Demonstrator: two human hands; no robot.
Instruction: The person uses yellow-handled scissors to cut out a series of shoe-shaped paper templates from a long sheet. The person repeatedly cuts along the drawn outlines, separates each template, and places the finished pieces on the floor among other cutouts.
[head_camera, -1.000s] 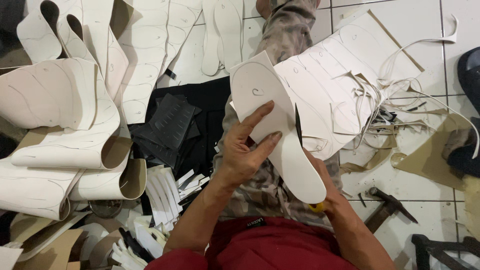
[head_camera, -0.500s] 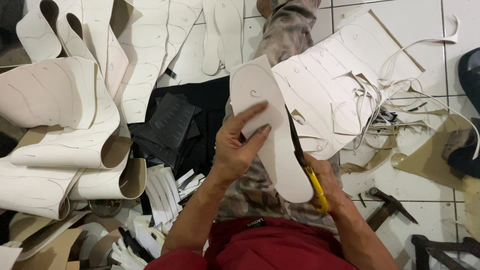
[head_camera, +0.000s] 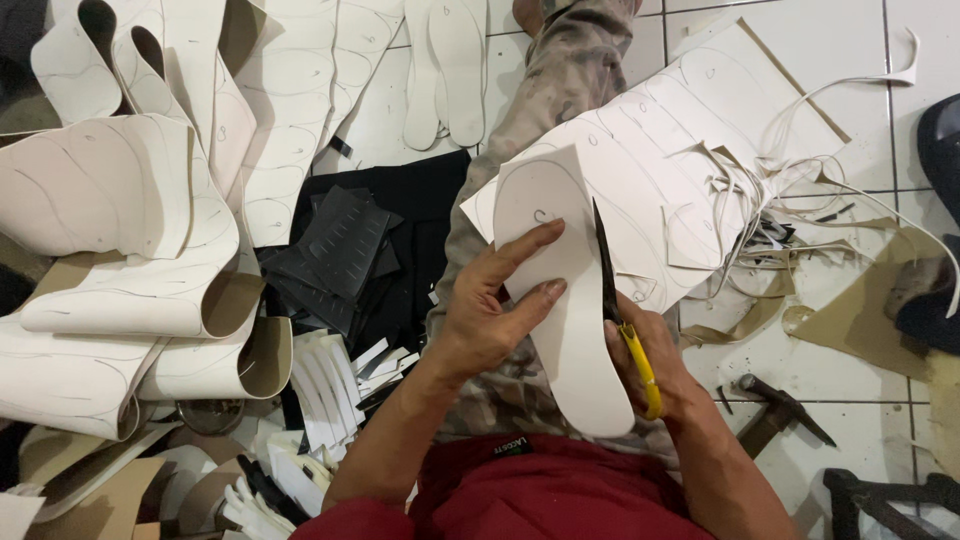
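Observation:
My left hand (head_camera: 492, 313) grips a white sole-shaped sheet piece (head_camera: 562, 290) from the left, thumb and fingers spread across its face. My right hand (head_camera: 655, 360) is closed on yellow-handled scissors (head_camera: 622, 310), whose dark blades run up along the right edge of the piece. Both hands sit above my lap, over camouflage trousers (head_camera: 560, 70) and a red shirt (head_camera: 520, 495). Behind the piece lies a large white sheet (head_camera: 700, 130) marked with sole outlines.
Curled white sheets with cut-out holes (head_camera: 130, 220) pile up at the left. Dark textured pieces (head_camera: 340, 240) lie on black cloth. Thin offcut strips (head_camera: 830, 180) tangle at the right. A hammer (head_camera: 775, 410) rests on the tiled floor. Finished soles (head_camera: 445, 60) lie at the top.
The sole piece has turned more upright and shifted right in my left hand. The scissors have advanced up its right edge, the blades now showing clearly.

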